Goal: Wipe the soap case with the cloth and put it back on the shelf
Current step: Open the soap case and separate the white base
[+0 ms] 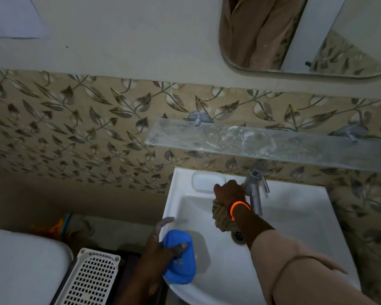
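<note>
My left hand grips a blue plastic soap case over the front left rim of the white sink. My right hand reaches to the back of the sink, at the base of the metal tap, with a checked beige cloth bunched under its palm and wrist. An orange band circles that wrist. The glass shelf runs along the wall above the tap, with water marks on it and nothing standing on it.
A moulded soap recess sits at the sink's back left. The drain shows beside my right forearm. A white toilet lid and a white perforated basket stand to the left, below. A mirror hangs above.
</note>
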